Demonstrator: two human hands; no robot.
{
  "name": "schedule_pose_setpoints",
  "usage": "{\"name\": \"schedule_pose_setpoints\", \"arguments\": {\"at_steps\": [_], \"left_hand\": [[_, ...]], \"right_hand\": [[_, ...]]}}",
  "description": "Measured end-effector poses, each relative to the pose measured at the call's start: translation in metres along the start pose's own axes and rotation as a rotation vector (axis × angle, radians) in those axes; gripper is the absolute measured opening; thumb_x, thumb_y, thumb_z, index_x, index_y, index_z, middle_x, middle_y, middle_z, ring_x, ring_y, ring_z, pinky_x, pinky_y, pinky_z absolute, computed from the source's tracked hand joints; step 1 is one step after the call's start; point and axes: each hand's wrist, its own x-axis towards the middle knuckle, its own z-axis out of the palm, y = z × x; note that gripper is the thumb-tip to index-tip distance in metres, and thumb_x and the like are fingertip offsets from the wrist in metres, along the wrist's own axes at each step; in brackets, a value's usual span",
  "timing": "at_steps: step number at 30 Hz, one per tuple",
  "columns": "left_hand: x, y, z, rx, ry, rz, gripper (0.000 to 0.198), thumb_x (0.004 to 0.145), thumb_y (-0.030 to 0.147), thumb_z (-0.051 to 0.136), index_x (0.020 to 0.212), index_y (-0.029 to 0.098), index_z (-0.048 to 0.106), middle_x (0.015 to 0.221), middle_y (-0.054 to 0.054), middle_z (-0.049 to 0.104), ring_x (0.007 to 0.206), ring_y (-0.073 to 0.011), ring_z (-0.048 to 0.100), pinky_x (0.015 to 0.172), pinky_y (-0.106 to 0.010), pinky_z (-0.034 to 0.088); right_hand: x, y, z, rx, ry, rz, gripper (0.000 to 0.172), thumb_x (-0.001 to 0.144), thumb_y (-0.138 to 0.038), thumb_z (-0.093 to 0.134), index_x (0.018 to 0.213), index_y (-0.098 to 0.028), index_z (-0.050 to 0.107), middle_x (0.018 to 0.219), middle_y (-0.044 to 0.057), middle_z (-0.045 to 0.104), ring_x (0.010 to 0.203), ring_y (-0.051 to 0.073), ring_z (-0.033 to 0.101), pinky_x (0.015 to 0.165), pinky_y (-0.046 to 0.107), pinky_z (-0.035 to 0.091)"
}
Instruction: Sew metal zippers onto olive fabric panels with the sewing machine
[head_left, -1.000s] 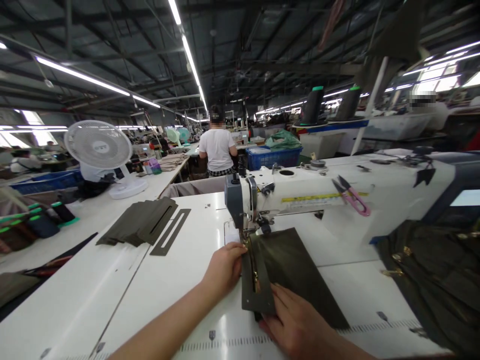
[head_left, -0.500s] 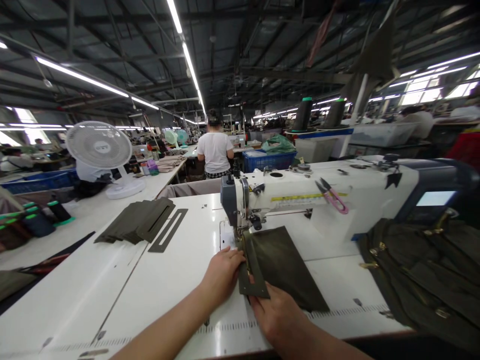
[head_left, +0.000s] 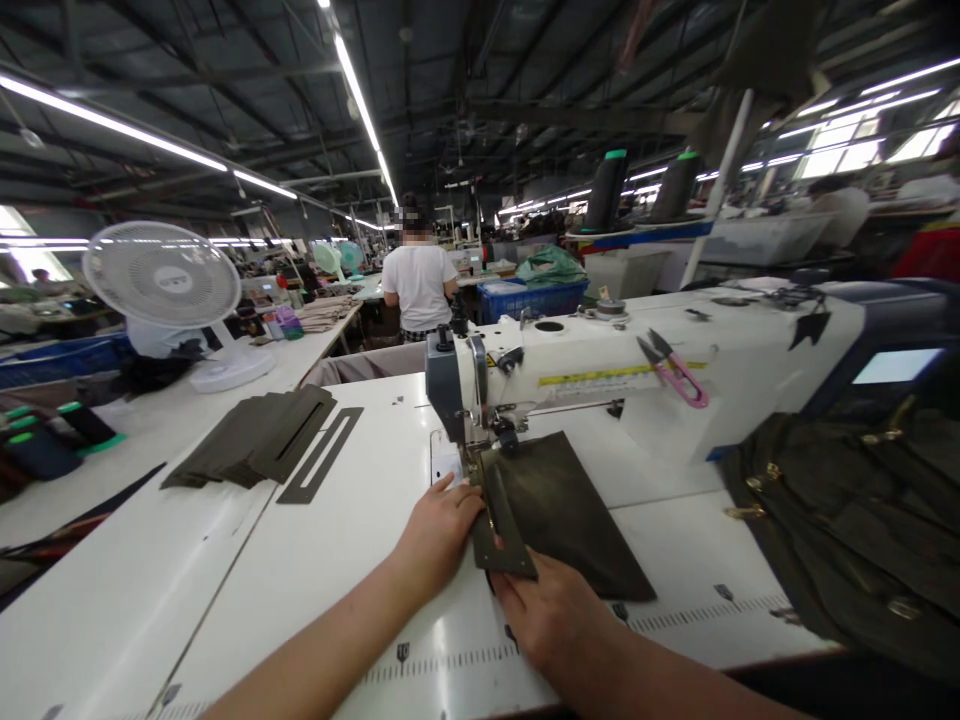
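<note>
A dark olive fabric panel (head_left: 566,515) lies under the needle area of a white sewing machine (head_left: 592,355). Over its left edge sits a narrow olive strip with a slot (head_left: 499,515), with a zipper (head_left: 490,515) showing in the slot. My left hand (head_left: 439,525) rests palm down at the strip's left edge, fingers stretched out and touching it near the presser foot (head_left: 471,458). At the strip's near end, my right hand (head_left: 551,605) pinches the corner, its thumb on the upper side; the fingertips beneath are hidden.
Left on the table (head_left: 315,560) lie stacked olive pieces (head_left: 247,435) and one slotted frame piece (head_left: 321,455). Pink-handled snips (head_left: 675,370) rest on the machine. An olive bag (head_left: 847,510) with zippers is at right. Behind are a white fan (head_left: 165,280) and a person (head_left: 420,280).
The view has shifted slightly, moving the scene a little within the picture. My hands keep their places on the strip, which appears to have moved slightly toward the machine.
</note>
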Motion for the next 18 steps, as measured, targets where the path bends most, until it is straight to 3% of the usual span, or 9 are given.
{"name": "schedule_pose_setpoints", "arguments": {"at_steps": [6,12,18], "left_hand": [[-0.005,-0.003,0.005,0.085,0.081,0.043,0.025,0.076,0.007,0.049,0.098,0.014,0.060,0.102,-0.012,0.066,0.091,-0.0241,0.064,0.082,-0.041,0.052],[0.004,-0.013,0.008,0.066,0.115,0.056,0.026,0.079,0.007,0.044,0.096,0.017,0.061,0.098,-0.009,0.067,0.090,-0.0217,0.064,0.083,-0.039,0.052],[0.012,-0.015,0.007,-0.017,0.116,-0.019,0.018,0.079,0.007,0.047,0.089,0.016,0.060,0.085,-0.008,0.065,0.080,-0.0200,0.062,0.073,-0.033,0.054]], "right_hand": [[0.004,0.012,0.008,0.045,0.009,0.021,0.024,0.077,-0.003,0.042,0.077,-0.007,0.065,0.081,0.015,0.066,0.073,0.024,0.061,0.070,0.034,0.054],[0.010,0.025,0.020,0.039,0.008,0.032,0.026,0.079,-0.004,0.041,0.086,-0.006,0.066,0.086,0.015,0.066,0.077,0.024,0.060,0.071,0.034,0.053],[0.013,0.035,0.032,0.022,-0.021,0.025,0.025,0.076,-0.002,0.041,0.083,-0.008,0.065,0.082,0.013,0.066,0.071,0.022,0.059,0.066,0.032,0.051]]}}
